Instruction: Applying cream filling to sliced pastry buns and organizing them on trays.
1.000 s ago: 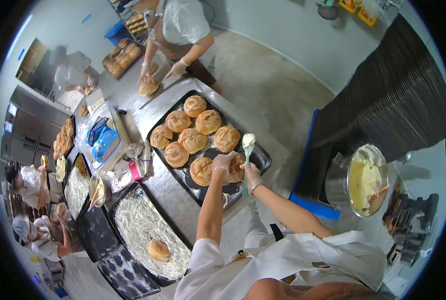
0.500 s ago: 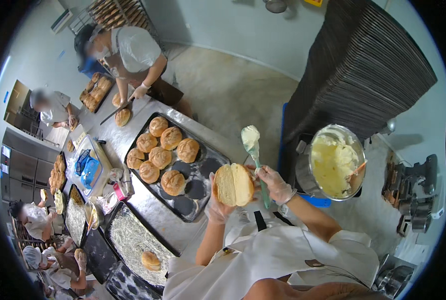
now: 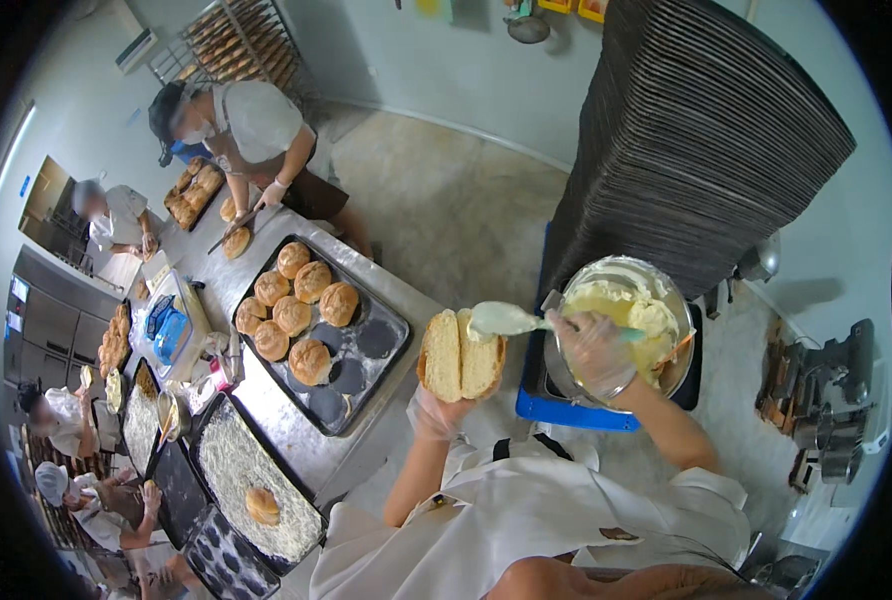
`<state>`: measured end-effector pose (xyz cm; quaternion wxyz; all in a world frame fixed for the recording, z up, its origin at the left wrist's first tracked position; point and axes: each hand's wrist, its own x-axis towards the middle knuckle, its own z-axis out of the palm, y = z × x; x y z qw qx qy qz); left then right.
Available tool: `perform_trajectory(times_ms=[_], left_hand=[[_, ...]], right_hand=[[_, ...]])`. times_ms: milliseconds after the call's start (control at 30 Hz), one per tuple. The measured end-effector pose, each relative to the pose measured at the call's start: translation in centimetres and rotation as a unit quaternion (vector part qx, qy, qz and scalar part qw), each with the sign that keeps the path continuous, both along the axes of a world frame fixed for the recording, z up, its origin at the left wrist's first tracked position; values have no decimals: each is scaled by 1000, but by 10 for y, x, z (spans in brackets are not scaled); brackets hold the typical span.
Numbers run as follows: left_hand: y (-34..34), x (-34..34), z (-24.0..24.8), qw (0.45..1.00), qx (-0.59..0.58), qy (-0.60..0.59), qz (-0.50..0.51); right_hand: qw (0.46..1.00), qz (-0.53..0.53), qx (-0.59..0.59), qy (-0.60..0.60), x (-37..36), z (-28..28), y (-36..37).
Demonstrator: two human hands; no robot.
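My left hand [image 3: 436, 412], in a clear glove, holds a split bun [image 3: 442, 362] from below, its two pale cut halves opened upward. In my gloved right hand [image 3: 596, 358] is a green spatula [image 3: 539, 323], gripped by its handle and lying nearly level. The spatula's head, coated in pale cream, meets the upper part of the bun's right half. Just behind my right hand stands a metal bowl [image 3: 558, 372] with pale yellow cream [image 3: 656, 318] in it.
A black tray [image 3: 371, 343] of several round buns lies on the metal table [image 3: 391, 425]. Beside the bowl rises a tall stack of dark trays [image 3: 701, 150]. A flour-dusted tray [image 3: 251, 455] holds one bun. Across the table a co-worker [image 3: 261, 125] cuts a bun.
The spatula has swung from upright to nearly level, its head now at the bun's right half. My right hand has moved right, away from the bun. The view has shifted slightly.
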<state>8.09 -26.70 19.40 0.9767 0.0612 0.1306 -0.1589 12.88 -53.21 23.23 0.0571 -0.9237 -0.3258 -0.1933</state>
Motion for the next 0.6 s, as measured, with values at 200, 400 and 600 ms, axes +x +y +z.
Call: perform_trajectory(times_ms=[200, 400, 600], left_hand=[[-11, -11, 1, 998, -49, 5, 36], [3, -19, -19, 985, 72, 29, 153], [26, -35, -1, 987, -48, -7, 156]], right_hand=[[999, -7, -38, 28, 1, 44, -18], [958, 267, -44, 93, -17, 56, -5], [970, 237, 21, 39, 10, 40, 72]])
